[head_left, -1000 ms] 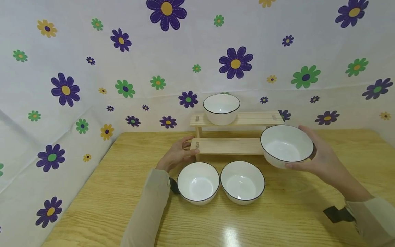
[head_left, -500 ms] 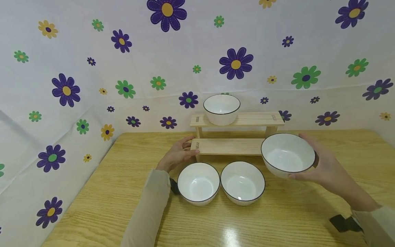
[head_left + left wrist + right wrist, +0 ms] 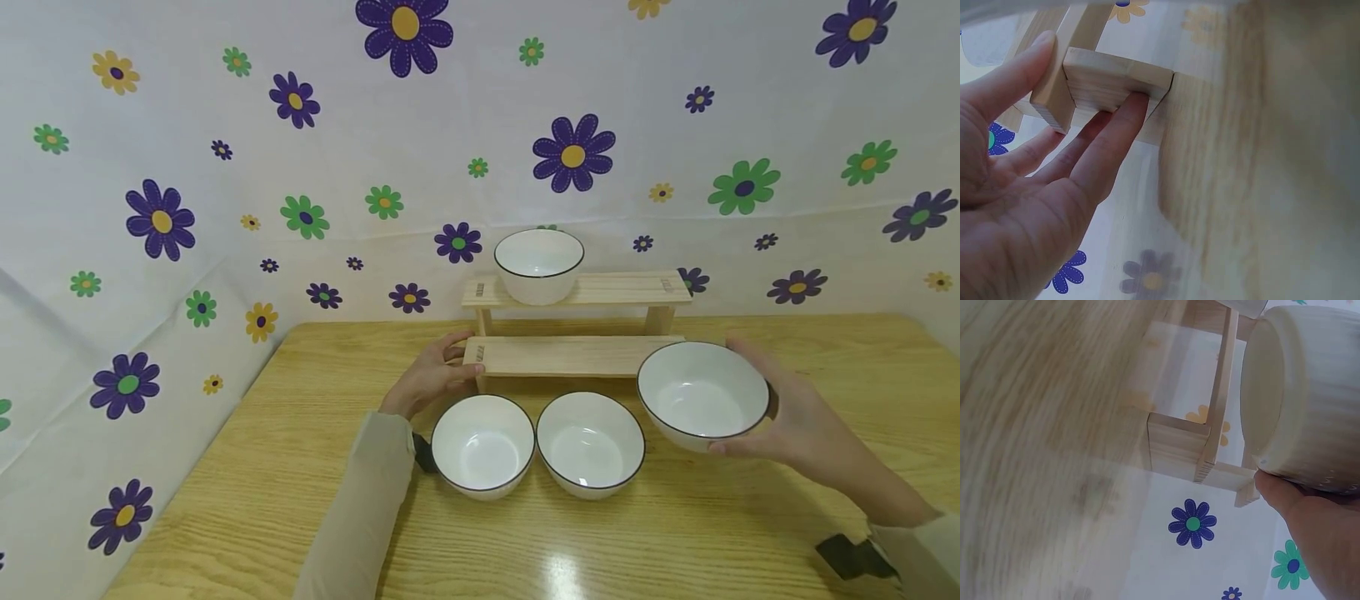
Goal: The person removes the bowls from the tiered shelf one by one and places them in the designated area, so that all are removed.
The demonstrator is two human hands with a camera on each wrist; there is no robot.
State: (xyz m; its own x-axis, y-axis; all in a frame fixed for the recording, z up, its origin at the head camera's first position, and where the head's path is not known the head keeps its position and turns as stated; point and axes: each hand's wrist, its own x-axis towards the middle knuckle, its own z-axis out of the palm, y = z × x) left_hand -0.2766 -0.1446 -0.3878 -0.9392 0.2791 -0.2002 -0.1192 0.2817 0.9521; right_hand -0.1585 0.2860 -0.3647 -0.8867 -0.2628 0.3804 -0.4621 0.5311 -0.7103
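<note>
My right hand (image 3: pixel 798 425) grips a white bowl (image 3: pixel 701 392) with a dark rim by its right side, thumb low on the near wall. In the right wrist view the bowl's pale underside (image 3: pixel 1266 394) shows, raised off the table. My left hand (image 3: pixel 431 375) holds the left end of the lower shelf of a two-tier wooden rack (image 3: pixel 558 356). The left wrist view shows the thumb on top of the board and fingers against the leg (image 3: pixel 1110 81). Another such bowl (image 3: pixel 538 267) stands on the upper shelf, toward its left end.
Two more white bowls, a left one (image 3: pixel 483 446) and a right one (image 3: pixel 589 444), stand side by side on the wooden table (image 3: pixel 247 500), in front of the rack. A flower-patterned cloth (image 3: pixel 337 142) hangs behind and at the left.
My right hand has brought its bowl down and toward me, slightly rightward, uncovering the lower shelf's right end. The left hand, the rack and the other bowls have stayed put.
</note>
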